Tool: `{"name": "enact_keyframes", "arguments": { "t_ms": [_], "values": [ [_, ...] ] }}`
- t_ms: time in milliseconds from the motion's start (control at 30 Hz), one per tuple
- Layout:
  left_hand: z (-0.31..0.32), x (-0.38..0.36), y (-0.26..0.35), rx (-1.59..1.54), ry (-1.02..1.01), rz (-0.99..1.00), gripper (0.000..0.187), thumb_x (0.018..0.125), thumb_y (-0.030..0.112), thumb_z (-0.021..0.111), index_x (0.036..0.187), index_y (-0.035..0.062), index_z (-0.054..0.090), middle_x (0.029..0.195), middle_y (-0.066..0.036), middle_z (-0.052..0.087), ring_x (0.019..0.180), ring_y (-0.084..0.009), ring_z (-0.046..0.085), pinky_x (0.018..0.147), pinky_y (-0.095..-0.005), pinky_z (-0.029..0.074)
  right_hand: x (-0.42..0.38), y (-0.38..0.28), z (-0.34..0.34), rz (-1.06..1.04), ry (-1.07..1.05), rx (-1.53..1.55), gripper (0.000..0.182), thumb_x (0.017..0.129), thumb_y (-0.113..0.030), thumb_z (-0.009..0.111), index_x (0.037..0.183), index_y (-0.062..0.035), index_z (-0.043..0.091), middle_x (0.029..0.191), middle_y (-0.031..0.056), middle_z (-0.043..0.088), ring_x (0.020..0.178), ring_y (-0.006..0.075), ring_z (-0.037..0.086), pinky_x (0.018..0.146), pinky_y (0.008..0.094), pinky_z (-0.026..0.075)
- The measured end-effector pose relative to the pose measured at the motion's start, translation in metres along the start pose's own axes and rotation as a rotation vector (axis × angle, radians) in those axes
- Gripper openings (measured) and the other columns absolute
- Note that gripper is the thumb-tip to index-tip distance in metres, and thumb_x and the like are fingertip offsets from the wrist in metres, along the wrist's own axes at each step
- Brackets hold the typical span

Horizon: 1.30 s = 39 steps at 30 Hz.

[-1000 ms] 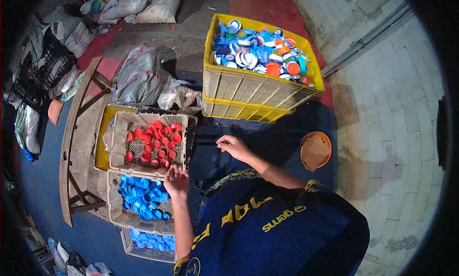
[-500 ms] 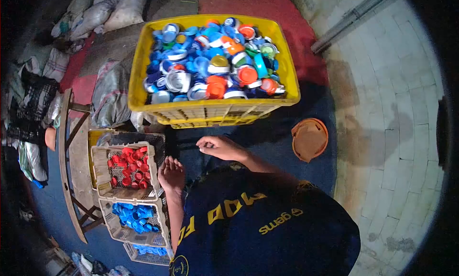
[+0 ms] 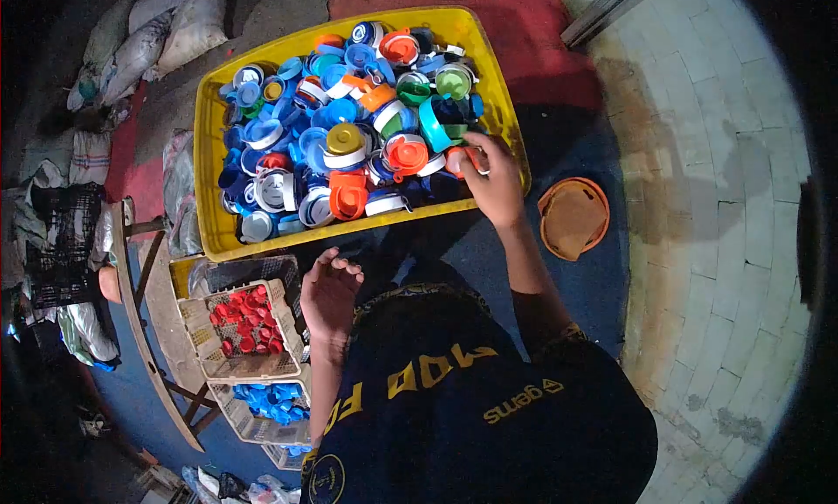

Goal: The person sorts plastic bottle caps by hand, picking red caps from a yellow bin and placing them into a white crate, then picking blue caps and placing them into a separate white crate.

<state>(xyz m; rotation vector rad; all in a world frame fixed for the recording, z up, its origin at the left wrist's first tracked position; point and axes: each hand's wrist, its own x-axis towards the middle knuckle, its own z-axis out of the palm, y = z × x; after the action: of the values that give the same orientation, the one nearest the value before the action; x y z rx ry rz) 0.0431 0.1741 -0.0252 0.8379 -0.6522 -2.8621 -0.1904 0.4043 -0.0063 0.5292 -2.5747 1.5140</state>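
Observation:
A yellow crate (image 3: pixel 229 242) holds a heap of mixed plastic caps, mostly blue and white, with some orange, green and gold ones. At the crate's near right corner my right hand (image 3: pixel 496 185) reaches in, its thumb and fingers bent around an orange cap (image 3: pixel 456 161); part of that cap is hidden by the fingers. Beside it lies a teal ring-shaped cap (image 3: pixel 432 124). My left hand (image 3: pixel 330 299) is palm up below the crate's near rim, fingers loosely curled and apart, holding nothing.
Left of my body stand a cream basket of red caps (image 3: pixel 247 321) and a basket of blue caps (image 3: pixel 272 402). A wooden frame (image 3: pixel 144 329) is beyond them. On the right are an orange round container (image 3: pixel 573 218) and a block wall (image 3: pixel 707 242). Sacks (image 3: pixel 192 24) lie at back left.
My right hand has moved from in front of my body up and right into the crate, onto an orange cap. My left hand has turned slightly and moved a little upward. The view has shifted.

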Motion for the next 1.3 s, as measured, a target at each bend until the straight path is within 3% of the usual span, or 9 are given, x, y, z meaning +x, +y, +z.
{"name": "enact_keyframes", "arguments": {
  "t_ms": [200, 233, 333, 567, 700, 800, 1067, 1167, 1300],
  "values": [
    [0.026, 0.017, 0.02, 0.15, -0.12, -0.044, 0.045, 0.099, 0.04, 0.054, 0.126, 0.0044, 0.058, 0.098, -0.007, 0.066, 0.098, -0.0267, 0.064, 0.094, -0.0416, 0.049, 0.01, 0.023, 0.032, 0.0, -0.098, -0.317, 0.025, 0.086, -0.015, 0.077, 0.103, -0.001, 0.065, 0.096, 0.0145, 0.065, 0.089, 0.0308, 0.063, 0.075, 0.0404, 0.049],
    [0.027, 0.022, 0.025, 0.157, -0.166, -0.061, 0.045, 0.099, 0.04, 0.054, 0.126, 0.004, 0.058, 0.098, -0.007, 0.066, 0.098, -0.027, 0.064, 0.094, -0.0417, 0.049, 0.01, 0.02, 0.035, 0.045, -0.105, -0.244, 0.021, 0.09, -0.016, 0.075, 0.099, -0.0012, 0.063, 0.089, 0.0149, 0.062, 0.081, 0.0261, 0.061, 0.07, 0.0392, 0.047],
    [0.037, 0.032, 0.039, 0.222, -0.271, -0.095, 0.047, 0.099, 0.04, 0.053, 0.128, 0.0021, 0.056, 0.099, -0.01, 0.067, 0.1, -0.0288, 0.066, 0.096, -0.0422, 0.049, -0.001, 0.024, 0.041, 0.067, 0.015, -0.052, 0.023, 0.087, -0.018, 0.075, 0.096, -0.0002, 0.062, 0.08, 0.0187, 0.059, 0.077, 0.0362, 0.059, 0.068, 0.0435, 0.046],
    [0.047, 0.052, 0.056, 0.329, -0.342, -0.128, 0.048, 0.1, 0.038, 0.051, 0.129, 0.0001, 0.052, 0.112, -0.014, 0.066, 0.104, -0.0295, 0.066, 0.097, -0.0407, 0.049, -0.017, 0.019, 0.029, 0.245, -0.034, 0.136, 0.026, 0.104, -0.025, 0.056, 0.097, -0.0008, 0.06, 0.082, 0.0091, 0.06, 0.077, 0.0174, 0.059, 0.069, 0.0384, 0.045],
    [0.045, 0.058, 0.054, 0.313, -0.329, -0.163, 0.047, 0.1, 0.037, 0.051, 0.13, 0.0013, 0.051, 0.116, -0.015, 0.065, 0.107, -0.0294, 0.066, 0.098, -0.04, 0.048, -0.006, 0.006, 0.028, 0.626, 0.024, 0.815, 0.028, 0.104, -0.028, 0.056, 0.112, -0.0028, 0.064, 0.094, 0.01, 0.067, 0.088, 0.0189, 0.065, 0.078, 0.0362, 0.05],
    [0.045, 0.06, 0.055, 0.355, -0.316, -0.16, 0.047, 0.099, 0.037, 0.052, 0.13, 0.0021, 0.051, 0.117, -0.014, 0.064, 0.108, -0.0283, 0.064, 0.099, -0.0394, 0.047, -0.005, 0.008, 0.035, 0.264, 0.018, 0.097, 0.028, 0.103, -0.027, 0.058, 0.115, -0.002, 0.063, 0.1, 0.0132, 0.068, 0.093, 0.0224, 0.067, 0.083, 0.0383, 0.052],
    [0.042, 0.058, 0.066, 0.412, -0.245, -0.089, 0.048, 0.096, 0.04, 0.055, 0.126, 0.0035, 0.054, 0.117, -0.012, 0.064, 0.106, -0.0262, 0.064, 0.097, -0.039, 0.047, -0.004, 0.001, 0.04, 0.061, 0.29, -0.429, 0.035, 0.095, -0.01, 0.062, 0.13, -0.0054, 0.058, 0.111, 0.017, 0.067, 0.102, 0.0332, 0.065, 0.094, 0.0436, 0.048],
    [0.04, 0.058, 0.069, 0.399, -0.221, -0.079, 0.046, 0.096, 0.04, 0.055, 0.125, 0.004, 0.054, 0.116, -0.012, 0.064, 0.105, -0.0259, 0.064, 0.097, -0.0387, 0.047, 0.003, -0.026, 0.039, -0.249, 0.21, -0.467, 0.042, 0.092, -0.01, 0.064, 0.133, -0.0051, 0.057, 0.121, 0.0195, 0.065, 0.111, 0.0369, 0.063, 0.098, 0.0463, 0.045],
    [0.043, 0.057, 0.07, 0.393, -0.211, -0.064, 0.045, 0.096, 0.039, 0.055, 0.124, 0.0043, 0.055, 0.116, -0.012, 0.064, 0.104, -0.0257, 0.064, 0.095, -0.0381, 0.047, 0.016, -0.037, 0.079, -0.094, -0.011, -0.274, 0.056, 0.093, -0.029, 0.067, 0.14, -0.0018, 0.051, 0.138, 0.0237, 0.057, 0.121, 0.0428, 0.058, 0.102, 0.0517, 0.042]
  ]
}}
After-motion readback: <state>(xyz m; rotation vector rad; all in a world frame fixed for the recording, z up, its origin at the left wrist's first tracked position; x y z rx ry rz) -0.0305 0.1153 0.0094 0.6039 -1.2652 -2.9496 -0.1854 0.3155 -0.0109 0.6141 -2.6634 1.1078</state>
